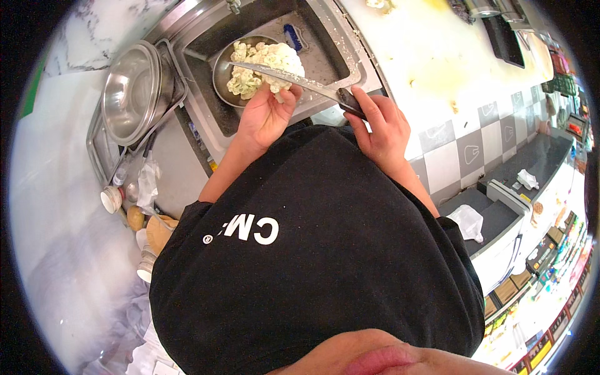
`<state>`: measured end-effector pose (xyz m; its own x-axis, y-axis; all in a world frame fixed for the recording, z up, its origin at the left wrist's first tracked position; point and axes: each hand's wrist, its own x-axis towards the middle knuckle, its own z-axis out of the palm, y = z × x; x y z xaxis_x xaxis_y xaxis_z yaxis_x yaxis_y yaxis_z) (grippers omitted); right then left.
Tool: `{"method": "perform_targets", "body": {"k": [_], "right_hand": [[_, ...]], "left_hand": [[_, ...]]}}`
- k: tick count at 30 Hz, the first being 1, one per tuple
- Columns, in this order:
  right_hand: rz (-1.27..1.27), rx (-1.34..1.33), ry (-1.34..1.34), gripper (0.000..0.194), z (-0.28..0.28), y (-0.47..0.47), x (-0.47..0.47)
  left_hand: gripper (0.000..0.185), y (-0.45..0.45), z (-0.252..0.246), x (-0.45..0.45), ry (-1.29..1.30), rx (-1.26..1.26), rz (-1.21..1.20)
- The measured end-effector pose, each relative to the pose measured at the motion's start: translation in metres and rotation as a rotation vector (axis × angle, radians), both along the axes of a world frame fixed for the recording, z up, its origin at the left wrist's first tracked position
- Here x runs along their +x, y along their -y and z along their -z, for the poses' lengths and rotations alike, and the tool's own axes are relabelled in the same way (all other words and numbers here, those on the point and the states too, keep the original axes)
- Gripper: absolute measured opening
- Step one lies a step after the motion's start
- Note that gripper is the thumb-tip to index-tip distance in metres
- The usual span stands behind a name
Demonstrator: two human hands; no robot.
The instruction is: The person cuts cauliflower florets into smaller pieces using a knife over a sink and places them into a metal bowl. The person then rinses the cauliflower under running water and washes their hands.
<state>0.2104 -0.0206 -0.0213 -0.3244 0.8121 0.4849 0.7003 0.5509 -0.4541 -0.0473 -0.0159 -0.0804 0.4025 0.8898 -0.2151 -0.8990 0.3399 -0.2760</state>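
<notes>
A large piece of cauliflower (283, 60) is gripped from below by my left hand (266, 115), over the near right side of a round metal bowl (222, 77). Cut cauliflower florets (243, 83) lie in that bowl, which stands in the sink. My right hand (382, 124) is closed around the dark handle of a kitchen knife (309, 85). The knife's long blade points left and lies across the cauliflower, with small white crumbs stuck to it. Whether its edge is cutting in cannot be told.
The steel sink (365, 70) has cauliflower crumbs along its right rim and a blue brush (293, 37) inside. Stacked metal bowls (131, 93) stand left of it. To the right is a white counter (422, 61) with scraps and yellowish stains. A faucet (233, 5) is at the top.
</notes>
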Motion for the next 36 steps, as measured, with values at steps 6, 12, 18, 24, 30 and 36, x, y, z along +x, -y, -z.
{"method": "perform_targets", "body": {"k": [6,12,18,24,30,36], "right_hand": [[-0.003,-0.014,0.003,0.051,-0.002,0.0,0.0],[0.065,-0.064,0.005,0.05,0.005,-0.001,0.004],[-0.009,-0.07,-0.026,0.05,-0.004,-0.001,0.0],[0.017,-0.098,-0.03,0.049,0.006,0.002,0.004],[0.085,-0.048,0.043,0.047,0.005,0.006,0.005],[0.256,-0.38,-0.06,0.041,0.004,0.011,0.004]], "left_hand": [[0.036,-0.002,-0.001,0.001,-0.055,-0.007,-0.007],[0.036,-0.003,0.0,0.001,0.04,0.061,0.003],[0.037,-0.003,0.0,-0.002,-0.057,0.033,-0.021],[0.036,0.0,-0.004,-0.002,-0.007,0.088,-0.025],[0.035,0.001,0.003,-0.011,-0.059,0.043,-0.06],[0.037,0.001,0.002,-0.009,0.023,0.097,-0.069]]}}
